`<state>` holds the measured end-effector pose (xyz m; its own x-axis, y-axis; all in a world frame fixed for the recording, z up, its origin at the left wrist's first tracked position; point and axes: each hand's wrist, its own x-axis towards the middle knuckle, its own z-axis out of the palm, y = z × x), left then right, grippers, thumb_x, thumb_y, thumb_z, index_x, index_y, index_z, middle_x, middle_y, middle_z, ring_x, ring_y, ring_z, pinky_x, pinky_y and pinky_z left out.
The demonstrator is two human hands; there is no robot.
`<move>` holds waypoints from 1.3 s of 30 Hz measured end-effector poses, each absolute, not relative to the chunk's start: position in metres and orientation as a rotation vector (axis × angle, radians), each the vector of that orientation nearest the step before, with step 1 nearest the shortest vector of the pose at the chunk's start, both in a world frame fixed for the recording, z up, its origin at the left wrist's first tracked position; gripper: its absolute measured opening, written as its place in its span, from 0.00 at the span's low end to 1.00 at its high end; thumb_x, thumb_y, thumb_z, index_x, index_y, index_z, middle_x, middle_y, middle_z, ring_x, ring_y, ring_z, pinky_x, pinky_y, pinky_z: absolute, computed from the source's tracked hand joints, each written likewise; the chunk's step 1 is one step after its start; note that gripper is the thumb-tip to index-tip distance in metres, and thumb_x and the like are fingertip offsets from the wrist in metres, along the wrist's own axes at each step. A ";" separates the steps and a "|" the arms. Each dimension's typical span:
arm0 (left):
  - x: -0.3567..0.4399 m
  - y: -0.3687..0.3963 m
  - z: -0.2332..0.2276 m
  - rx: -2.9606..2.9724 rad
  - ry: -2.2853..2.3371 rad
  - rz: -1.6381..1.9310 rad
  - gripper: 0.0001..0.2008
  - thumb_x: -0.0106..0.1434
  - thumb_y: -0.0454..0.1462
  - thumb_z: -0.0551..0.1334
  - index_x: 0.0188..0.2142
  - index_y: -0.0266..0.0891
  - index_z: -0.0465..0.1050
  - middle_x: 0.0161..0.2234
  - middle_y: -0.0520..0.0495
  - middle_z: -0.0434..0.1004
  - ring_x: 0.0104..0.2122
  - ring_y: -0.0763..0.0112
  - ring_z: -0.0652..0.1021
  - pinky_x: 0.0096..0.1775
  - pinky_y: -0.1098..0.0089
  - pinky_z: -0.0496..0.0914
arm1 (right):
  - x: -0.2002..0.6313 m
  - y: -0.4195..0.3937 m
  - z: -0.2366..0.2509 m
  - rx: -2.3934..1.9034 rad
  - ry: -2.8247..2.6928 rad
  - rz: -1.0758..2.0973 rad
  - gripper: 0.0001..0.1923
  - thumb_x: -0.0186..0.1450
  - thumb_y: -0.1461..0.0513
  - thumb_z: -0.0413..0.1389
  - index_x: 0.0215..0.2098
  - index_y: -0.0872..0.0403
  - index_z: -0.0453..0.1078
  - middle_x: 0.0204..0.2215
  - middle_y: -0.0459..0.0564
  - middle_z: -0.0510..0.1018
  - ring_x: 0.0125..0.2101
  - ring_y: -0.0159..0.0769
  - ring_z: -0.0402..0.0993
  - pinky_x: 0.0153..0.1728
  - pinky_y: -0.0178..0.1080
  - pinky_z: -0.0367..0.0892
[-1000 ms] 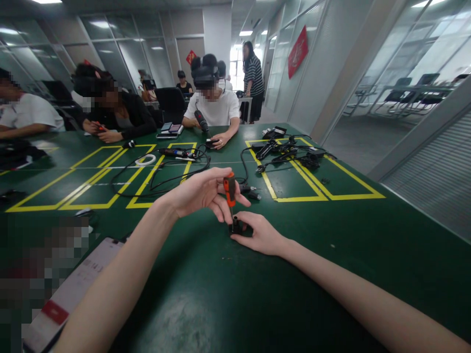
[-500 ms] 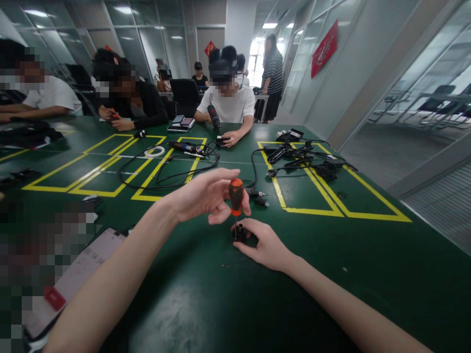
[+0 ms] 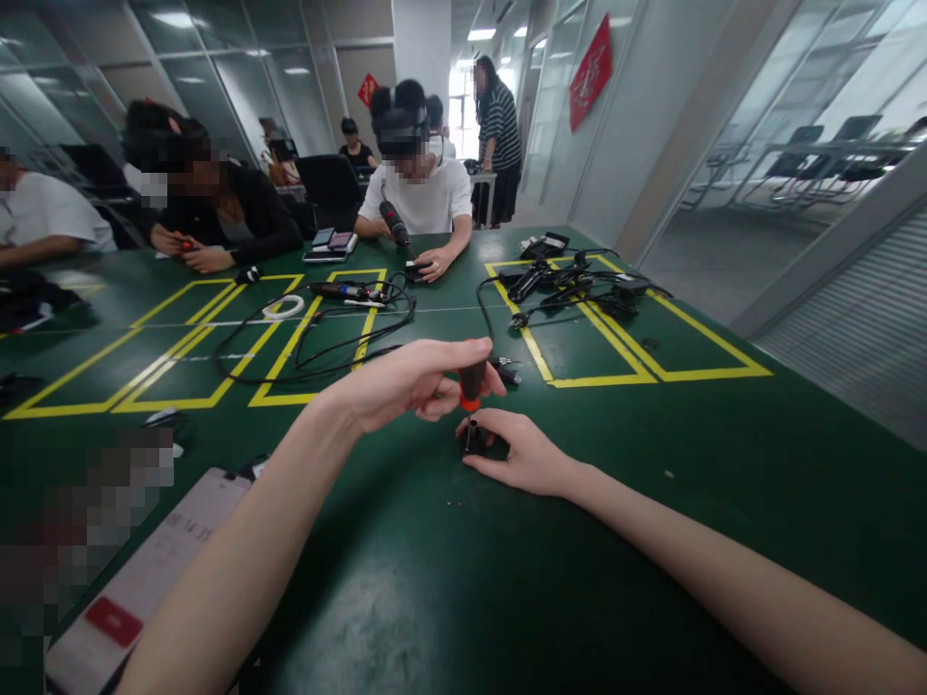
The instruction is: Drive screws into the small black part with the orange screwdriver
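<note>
My left hand (image 3: 416, 381) is closed around the handle of a screwdriver (image 3: 472, 386), with a finger lying over the top of it. The handle is dark with orange-red ends, and the tool stands upright. Its thin shaft reaches down to a small black part (image 3: 474, 440) on the green table. My right hand (image 3: 525, 452) pinches that black part between thumb and fingers from the right side. What exactly the part is, and where the tip sits in it, I cannot make out.
Black cables and a pen-shaped electric tool (image 3: 348, 291) lie beyond my hands, near a white ring (image 3: 283, 307). More black cables (image 3: 572, 285) are heaped at the back right. A phone (image 3: 155, 569) lies at the left. Across the table, a person (image 3: 427, 193) holds a power screwdriver (image 3: 395, 224).
My left hand has moved from loosely beside the screwdriver to over its handle, with a finger now across the top. The view has swung right. My right hand keeps its pinch.
</note>
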<state>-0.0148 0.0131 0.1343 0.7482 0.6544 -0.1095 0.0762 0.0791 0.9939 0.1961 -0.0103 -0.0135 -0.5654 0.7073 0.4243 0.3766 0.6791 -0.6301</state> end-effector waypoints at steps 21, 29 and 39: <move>-0.020 0.020 0.134 1.366 0.611 0.438 0.25 0.68 0.56 0.60 0.38 0.33 0.75 0.42 0.38 0.83 0.21 0.77 0.74 0.21 0.74 0.62 | 0.196 -0.007 -0.014 -0.846 -2.213 0.656 0.11 0.67 0.60 0.64 0.46 0.53 0.74 0.43 0.54 0.84 0.39 0.40 0.81 0.40 0.40 0.77; -0.021 0.023 0.131 1.345 0.586 0.421 0.21 0.68 0.53 0.62 0.41 0.35 0.73 0.43 0.37 0.84 0.22 0.73 0.76 0.22 0.73 0.66 | 0.196 -0.007 -0.014 -0.841 -2.217 0.649 0.11 0.66 0.61 0.65 0.46 0.53 0.73 0.43 0.54 0.84 0.39 0.40 0.81 0.40 0.41 0.77; -0.022 0.020 0.135 1.364 0.630 0.418 0.28 0.67 0.58 0.62 0.38 0.33 0.77 0.41 0.39 0.81 0.21 0.79 0.70 0.20 0.75 0.58 | 0.195 -0.008 -0.011 -0.844 -2.208 0.675 0.11 0.67 0.60 0.64 0.46 0.53 0.73 0.44 0.55 0.84 0.39 0.41 0.81 0.39 0.41 0.77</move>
<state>-0.0218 0.0201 0.1354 0.7676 0.6173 -0.1726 0.0816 0.1730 0.9815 0.1946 -0.0084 -0.0114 -0.5659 0.7209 0.4000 0.3740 0.6568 -0.6548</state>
